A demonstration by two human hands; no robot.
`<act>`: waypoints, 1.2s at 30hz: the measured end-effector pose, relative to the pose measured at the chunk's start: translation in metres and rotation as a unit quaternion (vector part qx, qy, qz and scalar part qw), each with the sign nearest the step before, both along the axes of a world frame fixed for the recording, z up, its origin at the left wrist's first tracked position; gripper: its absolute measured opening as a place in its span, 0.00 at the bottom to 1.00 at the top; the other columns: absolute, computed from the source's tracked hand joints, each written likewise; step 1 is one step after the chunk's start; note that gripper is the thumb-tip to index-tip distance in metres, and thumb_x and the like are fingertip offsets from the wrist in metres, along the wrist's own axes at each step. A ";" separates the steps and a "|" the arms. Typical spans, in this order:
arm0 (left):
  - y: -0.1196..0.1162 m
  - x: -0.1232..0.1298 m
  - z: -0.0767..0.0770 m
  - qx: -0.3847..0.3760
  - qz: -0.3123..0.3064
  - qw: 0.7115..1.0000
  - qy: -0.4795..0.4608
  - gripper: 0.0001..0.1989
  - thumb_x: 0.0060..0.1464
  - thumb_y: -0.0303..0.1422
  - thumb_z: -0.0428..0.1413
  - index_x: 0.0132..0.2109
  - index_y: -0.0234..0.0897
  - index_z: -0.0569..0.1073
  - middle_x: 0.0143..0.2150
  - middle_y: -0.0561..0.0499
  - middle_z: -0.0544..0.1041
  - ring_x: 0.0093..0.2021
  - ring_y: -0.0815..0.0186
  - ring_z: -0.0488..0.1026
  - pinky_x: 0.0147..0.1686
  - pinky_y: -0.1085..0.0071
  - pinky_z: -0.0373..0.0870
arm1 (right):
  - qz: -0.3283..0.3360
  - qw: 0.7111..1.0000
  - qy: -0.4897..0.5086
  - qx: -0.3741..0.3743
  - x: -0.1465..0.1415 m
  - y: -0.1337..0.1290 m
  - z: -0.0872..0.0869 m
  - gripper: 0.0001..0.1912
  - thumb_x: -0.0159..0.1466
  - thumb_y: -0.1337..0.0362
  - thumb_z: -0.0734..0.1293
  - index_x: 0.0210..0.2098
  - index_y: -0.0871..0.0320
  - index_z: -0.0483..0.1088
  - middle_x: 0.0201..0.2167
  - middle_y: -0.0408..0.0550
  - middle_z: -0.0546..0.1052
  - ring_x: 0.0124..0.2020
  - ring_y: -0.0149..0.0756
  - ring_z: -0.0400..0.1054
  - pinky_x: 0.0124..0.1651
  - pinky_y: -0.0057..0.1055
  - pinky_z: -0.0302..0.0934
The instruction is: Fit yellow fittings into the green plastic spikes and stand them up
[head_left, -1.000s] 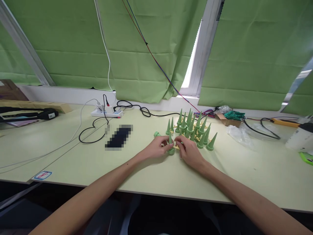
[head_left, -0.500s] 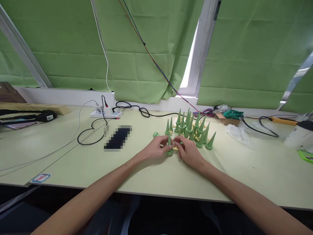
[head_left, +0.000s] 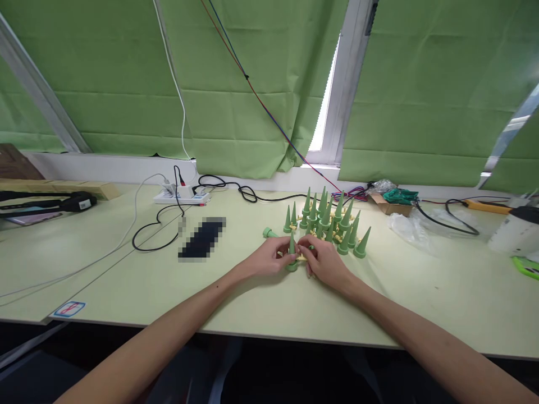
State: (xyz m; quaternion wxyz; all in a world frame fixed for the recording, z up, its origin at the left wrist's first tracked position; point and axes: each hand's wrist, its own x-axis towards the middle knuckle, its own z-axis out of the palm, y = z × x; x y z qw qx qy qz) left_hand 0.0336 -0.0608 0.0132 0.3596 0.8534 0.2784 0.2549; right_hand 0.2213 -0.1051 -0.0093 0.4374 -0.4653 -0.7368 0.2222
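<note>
Near the table's middle, my left hand (head_left: pixel 269 257) is closed around a green cone-shaped plant watering spike (head_left: pixel 292 244), its point upward and its round cap at the bottom. A small yellow valve (head_left: pixel 301 258) sticks out from the spike's right side. The fingers of my right hand (head_left: pixel 326 262) pinch at this valve, partly covering it. Just behind the hands stands a cluster of similar green spikes (head_left: pixel 354 233), points up, several with yellow valves. Another green spike (head_left: pixel 269 232) lies on its side behind my left hand, partly hidden.
On the left of the table (head_left: pixel 138 286) lie a blurred dark phone-like object (head_left: pixel 202 238), cables and a white power strip (head_left: pixel 162 198). To the right are a small cardboard box (head_left: pixel 391 207), clear plastic bags (head_left: pixel 408 227) and a white container (head_left: pixel 514 233).
The view has shifted very slightly. Both hands keep their hold at the same spot, with only tiny finger movement around the spike and its yellow valve.
</note>
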 end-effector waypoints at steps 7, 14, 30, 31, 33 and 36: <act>0.001 0.001 -0.004 0.003 -0.007 1.000 0.005 0.13 0.55 0.42 0.59 0.35 0.36 0.70 0.26 0.57 0.61 0.25 0.72 0.56 0.26 0.73 0.56 | 0.016 0.999 0.021 -0.042 0.000 0.000 -0.002 0.07 0.70 0.66 0.58 0.36 0.56 0.67 0.21 0.39 0.71 0.13 0.30 0.67 0.19 0.27 0.60; 0.002 0.002 -0.005 0.000 -0.011 1.000 0.011 0.11 0.56 0.39 0.58 0.34 0.36 0.69 0.28 0.56 0.65 0.27 0.71 0.58 0.27 0.74 0.57 | 0.014 0.999 0.015 -0.043 0.000 -0.002 0.001 0.08 0.69 0.66 0.58 0.35 0.56 0.67 0.20 0.38 0.70 0.13 0.30 0.67 0.20 0.27 0.61; 0.008 -0.004 0.004 -0.012 0.049 0.996 -0.067 0.13 0.54 0.42 0.60 0.38 0.34 0.74 0.32 0.51 0.71 0.30 0.69 0.64 0.30 0.73 0.65 | 0.022 0.997 -0.046 0.064 0.005 -0.001 0.007 0.10 0.70 0.64 0.61 0.47 0.57 0.72 0.36 0.51 0.80 0.29 0.36 0.71 0.32 0.31 0.64; 0.008 -0.004 0.004 -0.011 0.049 0.996 -0.068 0.13 0.54 0.41 0.60 0.38 0.34 0.74 0.32 0.52 0.71 0.30 0.69 0.64 0.30 0.74 0.65 | 0.020 0.997 -0.046 0.064 0.005 -0.001 0.007 0.10 0.70 0.64 0.61 0.46 0.57 0.72 0.35 0.50 0.80 0.28 0.36 0.71 0.32 0.31 0.63; 0.008 -0.003 0.003 -0.009 0.047 0.997 -0.066 0.12 0.54 0.40 0.60 0.37 0.34 0.74 0.32 0.52 0.71 0.30 0.70 0.64 0.30 0.74 0.64 | 0.016 0.997 -0.049 0.061 0.005 -0.001 0.006 0.09 0.69 0.64 0.62 0.45 0.57 0.73 0.32 0.48 0.79 0.27 0.36 0.71 0.32 0.30 0.62; 0.007 -0.003 0.002 -0.005 0.044 0.997 -0.060 0.10 0.55 0.38 0.59 0.37 0.35 0.73 0.32 0.52 0.71 0.30 0.70 0.64 0.29 0.74 0.64 | 0.012 0.996 -0.059 0.065 0.005 -0.001 0.005 0.08 0.69 0.66 0.62 0.42 0.57 0.73 0.28 0.46 0.78 0.25 0.35 0.69 0.33 0.30 0.61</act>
